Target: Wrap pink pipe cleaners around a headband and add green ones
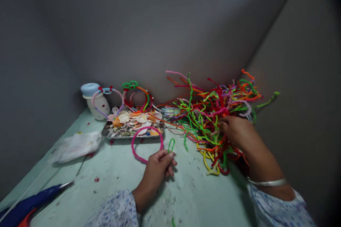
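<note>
My left hand [160,165] is closed above the tabletop, with a short looped green pipe cleaner [172,143] pinched between thumb and fingers. A ring of pink pipe cleaner [134,147] stands upright just behind this hand; its lower right part is hidden, so I cannot tell whether the hand grips it too. On the right, my right hand [237,129] reaches into a tangled heap of colourful pipe cleaners [191,117]. Its fingertips are drawn together at the heap's near side, and what lies between them cannot be made out.
A metal tray [130,137] of shells stands at the back. Finished-looking pipe cleaner rings [123,100] lean behind it, beside a white jar with a blue lid [97,104]. A clear plastic bag [80,147] and a blue glue gun [39,198] lie left. Grey walls [160,35] enclose the table.
</note>
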Demonstrator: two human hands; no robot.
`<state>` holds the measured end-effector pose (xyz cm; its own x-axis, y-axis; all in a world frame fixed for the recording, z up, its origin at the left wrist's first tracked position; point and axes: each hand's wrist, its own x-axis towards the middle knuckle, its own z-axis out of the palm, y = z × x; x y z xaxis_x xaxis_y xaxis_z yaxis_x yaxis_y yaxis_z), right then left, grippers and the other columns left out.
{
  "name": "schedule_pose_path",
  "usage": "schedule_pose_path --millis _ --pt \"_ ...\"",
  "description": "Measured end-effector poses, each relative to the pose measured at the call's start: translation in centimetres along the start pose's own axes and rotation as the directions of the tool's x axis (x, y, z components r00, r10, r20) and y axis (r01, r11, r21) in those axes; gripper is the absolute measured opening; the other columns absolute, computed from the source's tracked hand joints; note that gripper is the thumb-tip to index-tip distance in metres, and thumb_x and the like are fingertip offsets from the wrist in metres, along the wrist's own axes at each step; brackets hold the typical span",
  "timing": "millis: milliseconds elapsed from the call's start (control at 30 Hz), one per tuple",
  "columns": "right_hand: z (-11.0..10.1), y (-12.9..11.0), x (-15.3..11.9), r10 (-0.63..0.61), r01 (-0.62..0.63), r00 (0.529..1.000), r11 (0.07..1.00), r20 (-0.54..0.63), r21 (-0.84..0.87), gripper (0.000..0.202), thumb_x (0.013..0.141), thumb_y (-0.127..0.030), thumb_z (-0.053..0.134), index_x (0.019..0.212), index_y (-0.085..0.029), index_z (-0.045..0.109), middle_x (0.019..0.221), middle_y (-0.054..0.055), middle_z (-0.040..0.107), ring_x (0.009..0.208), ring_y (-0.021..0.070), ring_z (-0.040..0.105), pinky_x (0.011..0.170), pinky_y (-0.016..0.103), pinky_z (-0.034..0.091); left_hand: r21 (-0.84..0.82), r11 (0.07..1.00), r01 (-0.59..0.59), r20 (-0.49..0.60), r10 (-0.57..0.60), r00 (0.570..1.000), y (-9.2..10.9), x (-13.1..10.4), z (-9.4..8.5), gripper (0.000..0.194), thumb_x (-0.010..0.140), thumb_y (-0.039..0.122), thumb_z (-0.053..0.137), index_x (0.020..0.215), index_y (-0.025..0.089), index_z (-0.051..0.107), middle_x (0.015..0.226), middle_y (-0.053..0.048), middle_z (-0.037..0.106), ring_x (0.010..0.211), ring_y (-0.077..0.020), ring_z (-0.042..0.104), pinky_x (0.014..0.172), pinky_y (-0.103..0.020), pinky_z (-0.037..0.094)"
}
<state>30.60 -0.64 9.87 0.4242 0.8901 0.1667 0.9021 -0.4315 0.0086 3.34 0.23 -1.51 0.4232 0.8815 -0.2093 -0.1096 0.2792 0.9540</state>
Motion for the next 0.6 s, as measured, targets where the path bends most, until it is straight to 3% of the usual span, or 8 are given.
schedule_pose_path --millis 100,200,300,433,600 --pt "-0.6 1.6 0.2 0.108 -0.110 0.994 0.992 -0.035 -0.055 0.034 0.086 -0.032 0.042 0.094 -0.019 0.071 0.091 0.014 0.071 0.074 0.0234 0.064 0.057 0.029 0.035 -0.014 1.000 0.001 0.004 -0.001 1.000 -0.1 0.0 0.0 0.031 0.079 0.043 0.063 0.078 0.012 0.059 0.068 -0.004 0.064 0.040 -0.0038 0.048 0.040 -0.016 0.034" --pt "0.1 2.9 0.8 0.172 -0.163 0.982 0.981 0.085 -0.101 0.031 0.082 -0.031 0.046 0.090 -0.016 0.072 0.092 0.018 0.071 0.075 0.0252 0.065 0.057 0.030 0.036 -0.022 1.000 0.001 0.002 -0.001 1.000 -0.1 0.1 0.0 0.031 0.078 0.042 0.064 0.077 0.012 0.059 0.067 -0.003 0.064 0.040 -0.0038 0.048 0.039 -0.016 0.033" --pt "1.9 3.0 1.9 0.125 -0.131 0.965 0.991 0.232 0.009 0.033 0.080 -0.034 0.050 0.085 -0.011 0.073 0.087 0.020 0.071 0.077 0.0266 0.067 0.057 0.029 0.038 -0.020 1.000 0.000 -0.002 0.000 1.000 0.0 0.1 0.0 0.031 0.078 0.042 0.064 0.077 0.012 0.059 0.068 -0.003 0.064 0.040 -0.0035 0.049 0.039 -0.016 0.033" --pt "3.9 0.6 2.6 0.020 -0.041 0.978 0.994 0.207 0.098 0.031 0.083 -0.029 0.046 0.098 -0.015 0.070 0.095 0.016 0.071 0.084 0.0244 0.067 0.064 0.028 0.041 -0.024 1.000 0.000 0.003 0.000 1.000 0.0 0.2 0.0 0.032 0.077 0.043 0.065 0.079 0.011 0.060 0.069 -0.003 0.065 0.040 -0.0036 0.049 0.039 -0.016 0.034" --pt "5.3 -4.8 1.2 -0.050 0.038 0.996 0.987 0.071 0.158 0.033 0.086 -0.015 0.037 0.105 -0.009 0.063 0.100 0.017 0.068 0.092 0.0222 0.064 0.075 0.027 0.042 0.000 1.000 0.004 -0.004 -0.004 1.000 -0.1 0.1 0.0 0.031 0.078 0.043 0.064 0.079 0.011 0.061 0.068 -0.004 0.065 0.041 -0.0040 0.049 0.039 -0.016 0.034"
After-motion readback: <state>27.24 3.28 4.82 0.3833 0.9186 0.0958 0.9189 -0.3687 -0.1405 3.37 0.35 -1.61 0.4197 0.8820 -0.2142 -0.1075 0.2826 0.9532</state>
